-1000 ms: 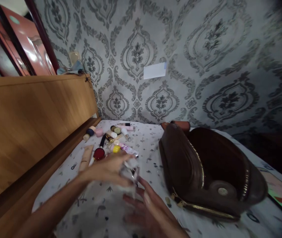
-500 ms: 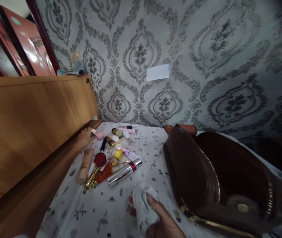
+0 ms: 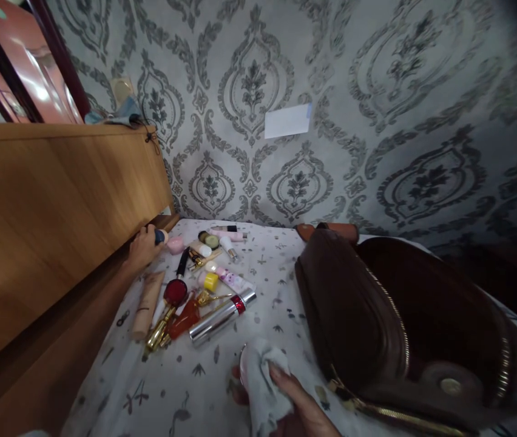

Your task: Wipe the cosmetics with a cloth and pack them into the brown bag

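At the far left of the cosmetics, my left hand [image 3: 144,246] is closed around a small dark blue container with a beige end [image 3: 161,236]. A pink jar [image 3: 176,244] stands just right of it. In the lower middle, my right hand [image 3: 292,394] grips a crumpled white cloth [image 3: 263,376]. The rim of a round object shows at the cloth's left edge, mostly hidden by it. Beyond the cloth lie a silver tube with a red band [image 3: 222,317], an orange bottle [image 3: 184,318], a dark red round item with a black handle [image 3: 175,292] and a beige tube [image 3: 148,306].
A large brown bag [image 3: 349,315] lies unzipped on the right, with a brown roll-shaped item [image 3: 338,231] behind it. Several small cosmetics, including a yellow-capped one [image 3: 210,281], are spread over the patterned white sheet [image 3: 222,394]. A wooden board [image 3: 58,194] rises along the left.
The view has shifted slightly. The dark blue container in my left hand now shows more of its side. My right hand keeps hold of the cloth, almost in the same place.
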Tool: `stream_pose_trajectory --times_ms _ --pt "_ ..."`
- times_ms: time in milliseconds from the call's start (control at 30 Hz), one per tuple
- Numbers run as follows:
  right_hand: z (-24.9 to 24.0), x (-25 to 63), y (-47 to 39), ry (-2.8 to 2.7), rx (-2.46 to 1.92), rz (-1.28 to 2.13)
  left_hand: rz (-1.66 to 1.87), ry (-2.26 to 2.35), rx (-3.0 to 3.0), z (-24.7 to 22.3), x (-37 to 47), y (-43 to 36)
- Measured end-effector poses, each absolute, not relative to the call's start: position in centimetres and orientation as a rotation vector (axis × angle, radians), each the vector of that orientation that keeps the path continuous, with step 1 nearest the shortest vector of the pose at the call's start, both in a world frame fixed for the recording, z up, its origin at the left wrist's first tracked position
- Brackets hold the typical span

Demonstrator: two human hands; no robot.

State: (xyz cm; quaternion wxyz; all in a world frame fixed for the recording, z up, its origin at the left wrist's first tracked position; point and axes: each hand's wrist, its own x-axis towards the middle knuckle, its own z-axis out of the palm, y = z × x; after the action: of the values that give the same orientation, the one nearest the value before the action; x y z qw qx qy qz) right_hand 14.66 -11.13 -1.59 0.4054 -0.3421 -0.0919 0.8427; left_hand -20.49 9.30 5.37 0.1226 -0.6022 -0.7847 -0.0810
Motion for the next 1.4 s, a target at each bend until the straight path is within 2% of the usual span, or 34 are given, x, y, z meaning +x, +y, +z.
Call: stream_pose_trajectory --times_ms 300,467,600,667,767,867,1000,1167,1400 --pt "-1.7 14.6 -10.9 -0.324 -0.782 2.109 -0.126 -2.306 -1.953 5.6 -19.4 6.0" --pt "-1.7 14.4 -10.9 -0.285 -0.701 2.108 -0.275 -2.196 -1.980 6.4 -16.0 3.0" --pt "-2.1 14.3 -10.8 -0.238 -0.626 2.078 -0.929 -1.752 -2.478 5.8 -9.4 -3.7" --pt "-2.2 14.3 -10.8 -0.236 -0.600 2.064 -0.971 -1.428 -2.738 4.4 -5.7 -7.6" --pt "-2.2 14.4 -10.9 -0.218 -0.542 2.057 -0.829 -1.139 -2.895 1.3 -1.6 -11.3" --pt "-2.0 14.6 -10.9 -0.153 -0.459 2.147 -0.799 -1.151 -2.790 -0.8 0.1 -11.7" --pt "-2.0 14.8 -10.7 -0.147 -0.401 2.179 -0.862 -1.182 -2.772 -0.5 0.4 -10.4" --pt "-2.4 14.9 -10.8 -0.323 -0.407 2.154 -1.174 -1.401 -2.724 0.8 1.1 -9.6" --pt "-2.6 15.1 -10.5 -0.323 -0.399 2.080 -1.542 -1.731 -2.570 -0.7 0.9 -8.4"
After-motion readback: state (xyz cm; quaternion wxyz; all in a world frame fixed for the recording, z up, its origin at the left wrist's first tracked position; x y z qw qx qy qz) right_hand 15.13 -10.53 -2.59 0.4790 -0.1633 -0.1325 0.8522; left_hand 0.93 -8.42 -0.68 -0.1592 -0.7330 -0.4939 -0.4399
